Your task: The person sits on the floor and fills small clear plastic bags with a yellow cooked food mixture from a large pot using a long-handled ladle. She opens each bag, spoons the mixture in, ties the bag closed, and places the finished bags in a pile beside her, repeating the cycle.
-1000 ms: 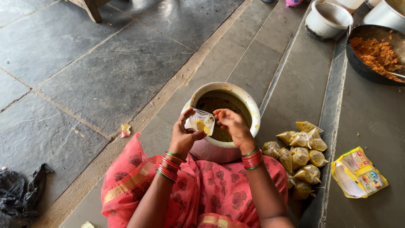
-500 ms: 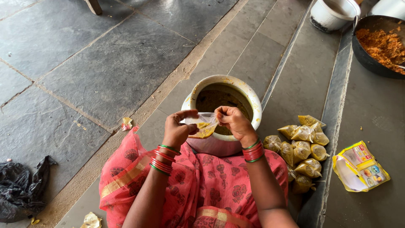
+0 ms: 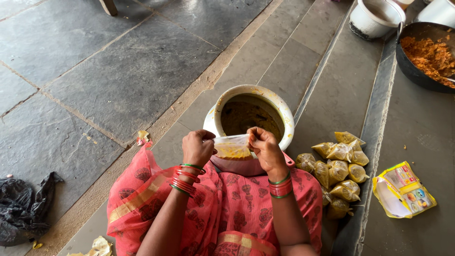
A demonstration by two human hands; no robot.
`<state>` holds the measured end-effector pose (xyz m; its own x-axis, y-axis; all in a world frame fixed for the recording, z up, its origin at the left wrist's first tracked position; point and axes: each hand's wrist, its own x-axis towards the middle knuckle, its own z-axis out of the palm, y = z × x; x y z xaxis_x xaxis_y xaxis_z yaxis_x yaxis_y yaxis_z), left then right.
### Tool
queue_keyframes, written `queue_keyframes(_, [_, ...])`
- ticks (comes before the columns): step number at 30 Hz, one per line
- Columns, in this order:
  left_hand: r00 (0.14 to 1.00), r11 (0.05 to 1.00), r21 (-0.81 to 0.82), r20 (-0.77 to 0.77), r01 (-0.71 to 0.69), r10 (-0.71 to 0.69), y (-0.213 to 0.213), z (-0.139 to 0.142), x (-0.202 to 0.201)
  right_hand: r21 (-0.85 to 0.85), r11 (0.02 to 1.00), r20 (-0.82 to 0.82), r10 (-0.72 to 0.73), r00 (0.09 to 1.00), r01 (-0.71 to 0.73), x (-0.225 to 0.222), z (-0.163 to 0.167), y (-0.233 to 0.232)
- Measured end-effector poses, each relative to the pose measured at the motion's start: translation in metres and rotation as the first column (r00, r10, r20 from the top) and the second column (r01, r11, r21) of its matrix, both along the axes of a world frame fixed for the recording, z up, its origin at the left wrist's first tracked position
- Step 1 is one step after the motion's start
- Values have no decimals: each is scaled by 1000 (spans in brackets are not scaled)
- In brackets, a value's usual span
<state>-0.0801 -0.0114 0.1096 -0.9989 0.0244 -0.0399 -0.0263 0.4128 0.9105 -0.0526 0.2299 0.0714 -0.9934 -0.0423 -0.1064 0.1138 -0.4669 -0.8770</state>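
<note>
Both my hands hold a small clear plastic pouch (image 3: 232, 148) with yellow-brown curry in it, stretched flat between them. My left hand (image 3: 198, 148) pinches its left end and my right hand (image 3: 265, 149) pinches its right end. The pouch hangs just in front of a white round pot (image 3: 284, 114) that holds dark yellow-brown curry. The pot stands on the stone floor against my knees, which are covered by pink patterned cloth (image 3: 227, 204). Red and green bangles ring both wrists.
A heap of several tied curry pouches (image 3: 336, 166) lies right of the pot. A yellow printed packet (image 3: 403, 189) lies further right. A black pan of orange food (image 3: 429, 57) and a white pot (image 3: 374, 19) stand at the top right. A black bag (image 3: 21, 208) lies left.
The pouch was held upright in my left hand with its mouth up. Now both hands have pulled it out flat and sideways between them, lower and closer to my lap.
</note>
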Motion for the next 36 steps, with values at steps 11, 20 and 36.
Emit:
queue_keyframes(11, [996, 997, 18, -51, 79, -78, -7, -5, 1, 23, 992, -58, -121, 991, 122, 13, -6, -2])
queue_keyframes(20, [972, 959, 190, -149, 210, -184, -6, -10, 8, 74, 980, -96, -179, 979, 187, 16, 6, 0])
queue_keyframes(36, [764, 992, -108, -644, -58, -26, 19, -11, 19, 196, 949, -113, -227, 967, 246, 0, -11, 10])
